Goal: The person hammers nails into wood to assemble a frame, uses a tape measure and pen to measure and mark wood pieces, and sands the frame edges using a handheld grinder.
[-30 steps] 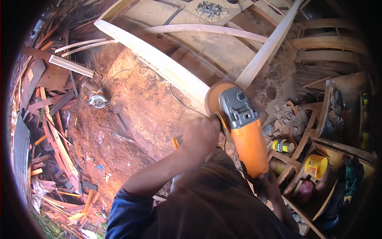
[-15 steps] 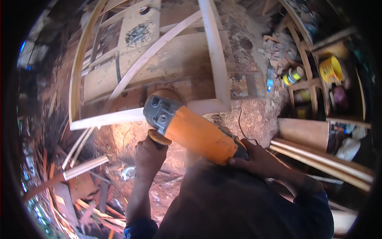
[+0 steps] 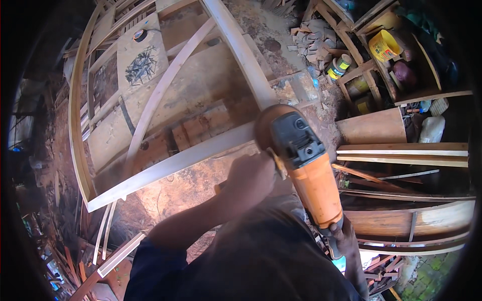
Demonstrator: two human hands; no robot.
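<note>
An orange and dark grey angle grinder [image 3: 317,188] lies across the near right corner of a pale wooden frame [image 3: 175,168]. Its round brown disc [image 3: 265,118] is over that corner; whether it touches the wood I cannot tell. My left hand [image 3: 253,174] is closed round the side handle by the tool's head, mostly hiding the handle. Farther back, my right hand [image 3: 344,240] grips the dark rear handle. A curved wooden brace [image 3: 168,83] runs diagonally inside the frame.
Nails [image 3: 142,66] and a tape roll [image 3: 140,35] lie on a board beyond the brace. At right are a yellow bucket [image 3: 385,46], cans [image 3: 338,66] and stacked planks [image 3: 401,154]. Wood strips [image 3: 120,254] lie at lower left.
The grinder has swung from the middle of the frame's near rail to its right corner, its body now more upright in view. Both hands moved right with it, and the view has shifted.
</note>
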